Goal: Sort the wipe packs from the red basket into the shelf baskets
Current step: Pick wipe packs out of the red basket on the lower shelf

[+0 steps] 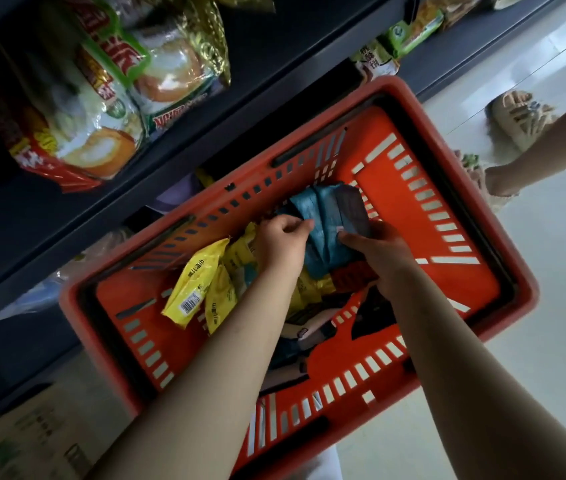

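A red basket (461,188) stands on the floor against the dark shelf. Inside lie yellow wipe packs (198,278) at the left and a bunch of blue wipe packs (323,220) in the middle. My left hand (281,244) pinches the left side of the blue packs. My right hand (381,258) grips their right side, thumb on top, with a darker pack (354,209) at the edge of the bunch. Red and dark packs lie below, partly hidden by my arms.
The dark shelf (274,109) runs diagonally above the basket, loaded with snack bags (108,98). Another person's sandalled feet (516,116) stand on the pale floor at the right. A cardboard box (32,441) sits at the lower left.
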`<state>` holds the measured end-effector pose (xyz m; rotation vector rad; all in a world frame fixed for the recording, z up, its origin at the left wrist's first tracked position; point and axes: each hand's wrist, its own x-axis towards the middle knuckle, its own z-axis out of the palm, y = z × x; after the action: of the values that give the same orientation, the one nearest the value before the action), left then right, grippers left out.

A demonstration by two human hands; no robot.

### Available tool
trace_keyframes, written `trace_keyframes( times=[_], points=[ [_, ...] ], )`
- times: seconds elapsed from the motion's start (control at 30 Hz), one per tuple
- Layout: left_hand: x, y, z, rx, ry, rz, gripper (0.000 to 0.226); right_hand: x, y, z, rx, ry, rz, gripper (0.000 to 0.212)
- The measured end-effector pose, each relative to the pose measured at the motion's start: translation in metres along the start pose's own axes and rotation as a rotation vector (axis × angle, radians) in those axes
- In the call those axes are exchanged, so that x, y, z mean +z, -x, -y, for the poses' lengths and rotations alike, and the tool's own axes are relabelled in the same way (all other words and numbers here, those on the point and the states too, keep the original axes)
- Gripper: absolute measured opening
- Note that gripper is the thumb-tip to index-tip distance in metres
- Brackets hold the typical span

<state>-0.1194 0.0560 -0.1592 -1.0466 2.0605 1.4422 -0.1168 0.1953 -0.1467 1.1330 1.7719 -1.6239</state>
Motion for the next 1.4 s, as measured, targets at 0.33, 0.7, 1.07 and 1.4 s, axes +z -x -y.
trace_keyframes(
  times=[0.33, 0.7, 1.07, 1.4],
  points=[
    [-0.106, 0.142, -0.047, 0.004, 0.679, 0.476, 0.031, -0.025, 0.155, 0.059, -0.079, -0.064, 0.46, 0.043],
    [-0.268, 0.348, -0.138, 0.192, 0.819, 0.217, 0.019, -0.021, 0.396, 0.16, -0.278, -0.316, 0.644, 0.029],
    [-0.419, 0.424, -0.13, 0.193, 1.027, 0.071, 0.061, 0.056, 0.526, 0.189, -0.352, -0.368, 0.75, 0.044],
    [-0.549, 0.428, -0.1, 0.216, 1.318, 0.571, 0.067, 0.177, 0.615, 0.164, -0.572, -0.307, 0.696, 0.039]
  ],
)
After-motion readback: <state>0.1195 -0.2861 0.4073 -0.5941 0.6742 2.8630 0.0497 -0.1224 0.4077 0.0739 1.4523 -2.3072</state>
